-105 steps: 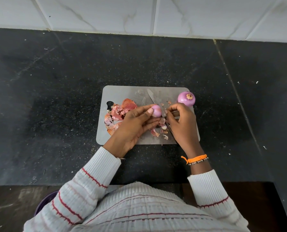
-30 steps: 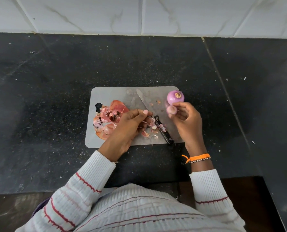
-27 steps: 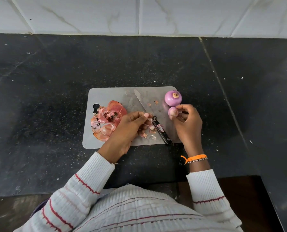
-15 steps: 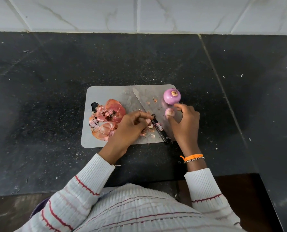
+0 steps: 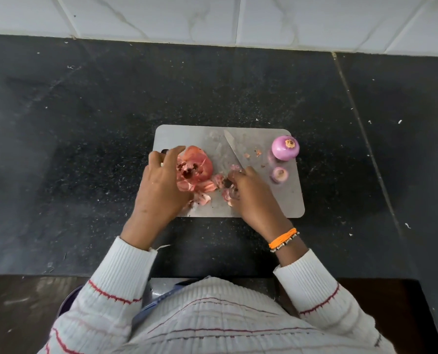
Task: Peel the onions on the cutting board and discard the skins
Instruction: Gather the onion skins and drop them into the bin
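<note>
A grey cutting board [image 5: 276, 208] lies on the black counter. A large peeled purple onion [image 5: 285, 147] stands at its far right corner, and a small peeled onion [image 5: 279, 174] lies just in front of it. A pile of reddish onion skins [image 5: 195, 169] covers the board's left half. My left hand [image 5: 161, 190] cups the left side of that pile, fingers lightly curved along it. My right hand [image 5: 251, 195] curls its fingers over small skin scraps [image 5: 226, 194] in the middle of the board. A knife blade [image 5: 232, 149] points away; its handle is hidden under my right hand.
The black counter [image 5: 85, 149] is speckled with bits of skin and ends at a white tiled wall [image 5: 212, 19]. Its front edge is near my body. A dark purple rim [image 5: 67, 300] shows below the counter at the lower left.
My right hand set the small onion down beside the large one and came left onto the scraps. My left hand moved left to the skin pile.
</note>
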Demonstrator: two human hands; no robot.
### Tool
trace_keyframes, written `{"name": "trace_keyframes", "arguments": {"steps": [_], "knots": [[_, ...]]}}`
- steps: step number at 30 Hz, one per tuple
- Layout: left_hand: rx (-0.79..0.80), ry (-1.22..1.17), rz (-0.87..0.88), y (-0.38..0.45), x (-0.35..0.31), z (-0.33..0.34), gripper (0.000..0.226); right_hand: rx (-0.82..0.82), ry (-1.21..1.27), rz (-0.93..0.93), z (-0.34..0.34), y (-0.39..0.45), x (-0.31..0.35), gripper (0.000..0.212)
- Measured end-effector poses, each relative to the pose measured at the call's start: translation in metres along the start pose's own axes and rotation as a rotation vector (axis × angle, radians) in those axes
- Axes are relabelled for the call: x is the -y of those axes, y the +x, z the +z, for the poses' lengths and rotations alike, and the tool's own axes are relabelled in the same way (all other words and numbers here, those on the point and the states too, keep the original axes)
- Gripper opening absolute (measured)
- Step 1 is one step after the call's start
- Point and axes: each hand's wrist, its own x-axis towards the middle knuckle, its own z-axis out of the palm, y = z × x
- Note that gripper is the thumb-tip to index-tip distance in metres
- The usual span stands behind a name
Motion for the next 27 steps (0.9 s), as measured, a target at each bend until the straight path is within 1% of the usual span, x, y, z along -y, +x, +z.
{"name": "trace_keyframes", "arguments": {"steps": [2,3,4,6,8,11,13,15,17,20,22,27], "knots": [[0.072,0.032,-0.07,0.002,0.012,-0.004,0.096,0.012,0.044,-0.024,-0.002,0.011,0.005,0.037],[0.104,0.042,-0.095,0.003,0.017,-0.005,0.1,0.017,0.054,-0.034,-0.004,0.017,0.008,0.041],[0.134,0.048,-0.115,0.004,0.021,-0.007,0.105,0.019,0.052,-0.043,-0.006,0.021,0.009,0.05],[0.188,0.054,-0.139,0.006,0.026,-0.006,0.115,0.035,0.007,-0.073,-0.012,0.029,0.013,0.078],[0.241,0.074,-0.142,0.009,0.027,-0.003,0.123,0.104,-0.062,-0.115,-0.017,0.036,0.017,0.099],[0.282,0.101,-0.135,0.016,0.027,0.005,0.127,0.262,-0.145,-0.156,-0.017,0.048,0.026,0.115],[0.274,0.109,-0.127,0.021,0.025,0.008,0.128,0.325,-0.169,-0.172,-0.013,0.055,0.031,0.119],[0.282,0.105,-0.144,0.026,0.022,0.009,0.126,0.331,-0.196,-0.18,-0.008,0.06,0.034,0.116],[0.282,0.105,-0.166,0.031,0.02,0.009,0.115,0.301,-0.211,-0.188,-0.004,0.063,0.035,0.104],[0.216,0.083,-0.164,0.034,0.018,0.009,0.084,0.229,-0.188,-0.201,0.002,0.062,0.034,0.075],[0.167,0.06,-0.156,0.033,0.017,0.012,0.07,0.172,-0.192,-0.206,0.006,0.06,0.032,0.061],[-0.029,-0.003,-0.101,0.027,0.02,0.023,0.029,0.052,-0.103,-0.239,0.015,0.056,0.027,0.046]]}}
